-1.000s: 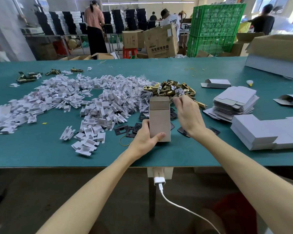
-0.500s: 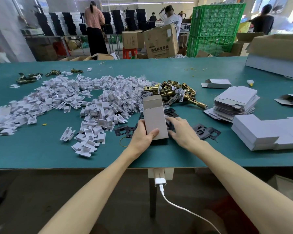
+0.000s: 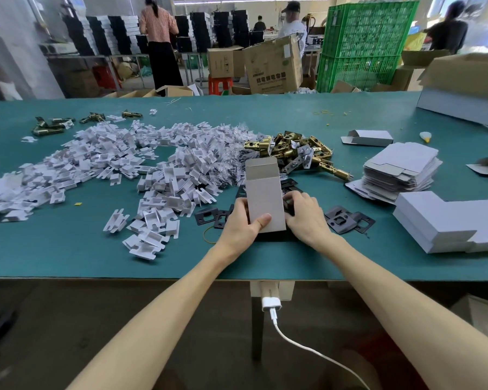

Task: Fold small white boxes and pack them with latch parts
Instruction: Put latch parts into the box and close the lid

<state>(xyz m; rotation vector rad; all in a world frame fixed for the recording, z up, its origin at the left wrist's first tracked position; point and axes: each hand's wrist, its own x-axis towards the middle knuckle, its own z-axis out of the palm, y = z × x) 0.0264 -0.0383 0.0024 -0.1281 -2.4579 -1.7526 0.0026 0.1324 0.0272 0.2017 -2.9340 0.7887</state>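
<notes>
The left hand (image 3: pixel 243 220) is gripping the small white box (image 3: pixel 264 198) near its bottom, thumb lying across the front face and fingers wrapping behind. It is holding the box upright on the table (image 3: pixel 68 249) with the top flap standing open.

The change is in the right hand (image 3: pixel 304 218). A second ago it was reaching up into the brass latches (image 3: pixel 296 150) piled just beyond the box. Now it is sitting low against the box's right side, its fingers curling over a black strike plate (image 3: pixel 289 206) and pinching it there. Whether the plate is already lifting off the table is too hidden to tell. The box itself is tilting a little less than half a second ago and is staying in the same spot.

This suggests the packing is moving on from the brass latch to the flat plate, which probably goes into the open top next. I cannot tell whether a latch is already inside, because the box walls are hiding the contents.

More loose strike plates (image 3: pixel 347 220) are lying to the right of the box. White plastic inserts (image 3: pixel 124 164) are spreading out to its left, and a stack of flat box blanks (image 3: pixel 400 173) is waiting further right.
</notes>
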